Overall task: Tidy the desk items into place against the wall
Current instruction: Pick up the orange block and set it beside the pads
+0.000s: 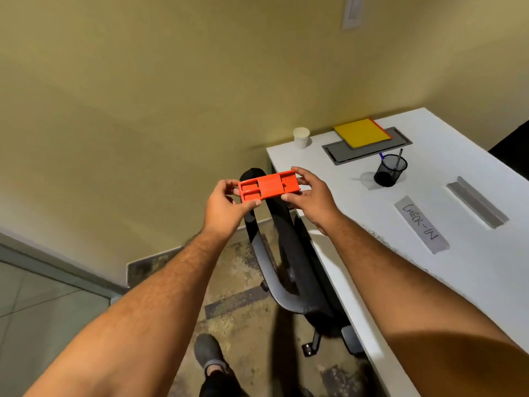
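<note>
An orange plastic tray (269, 186) with small compartments hangs in the air left of the white desk (446, 282), above a chair. My left hand (226, 206) pinches its left end and my right hand (310, 196) pinches its right end. On the desk near the yellow wall stand a white paper cup (301, 137), a yellow notebook (362, 133) lying on a grey cable cover (400, 143), and a black mesh pen holder (390, 170) with pens in it.
A black and grey office chair (286, 253) stands pushed against the desk's left edge, below my hands. A grey tape strip reading CHECK-IN (420, 223) and a grey slot (476, 204) lie on the desk. My shoe (209, 353) shows on the speckled floor.
</note>
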Demonstrator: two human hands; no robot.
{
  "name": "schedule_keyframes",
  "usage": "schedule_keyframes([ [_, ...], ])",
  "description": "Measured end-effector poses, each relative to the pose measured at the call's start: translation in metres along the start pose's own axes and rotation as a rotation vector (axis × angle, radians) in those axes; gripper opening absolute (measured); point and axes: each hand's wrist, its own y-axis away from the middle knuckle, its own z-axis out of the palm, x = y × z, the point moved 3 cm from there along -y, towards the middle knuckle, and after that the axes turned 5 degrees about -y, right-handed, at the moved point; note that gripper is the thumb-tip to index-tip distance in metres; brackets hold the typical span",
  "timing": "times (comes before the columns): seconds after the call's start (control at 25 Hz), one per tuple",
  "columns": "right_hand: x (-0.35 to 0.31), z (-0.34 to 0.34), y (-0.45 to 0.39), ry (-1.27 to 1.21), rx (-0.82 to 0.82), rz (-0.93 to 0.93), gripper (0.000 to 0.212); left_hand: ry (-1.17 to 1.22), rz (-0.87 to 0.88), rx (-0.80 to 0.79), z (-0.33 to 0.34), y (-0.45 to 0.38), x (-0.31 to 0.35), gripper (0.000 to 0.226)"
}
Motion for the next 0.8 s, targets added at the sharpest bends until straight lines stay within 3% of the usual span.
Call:
schedule_keyframes([
  [0.28,0.003,0.039,-0.089,0.055,0.185,0.06,0.076,-0.234,0.246,-0.175,-0.009,-0.152,-0.013,0.064],
  [0.4,0.006,0.038,-0.113,0.03,0.293,0.094,0.074,-0.302,0.329,-0.266,0.01,-0.186,-0.005,0.057],
  [0.48,0.013,0.04,-0.133,-0.051,0.345,0.177,0.07,-0.304,0.4,-0.324,0.028,-0.208,0.002,0.049],
  [0.6,0.022,0.026,-0.17,-0.399,0.472,0.263,0.065,-0.344,0.459,-0.394,0.069,-0.251,0.021,0.057],
  [0.8,0.032,-0.005,-0.225,-0.666,0.621,0.272,0.077,-0.149,0.261,-0.45,0.14,-0.294,0.033,0.061],
])
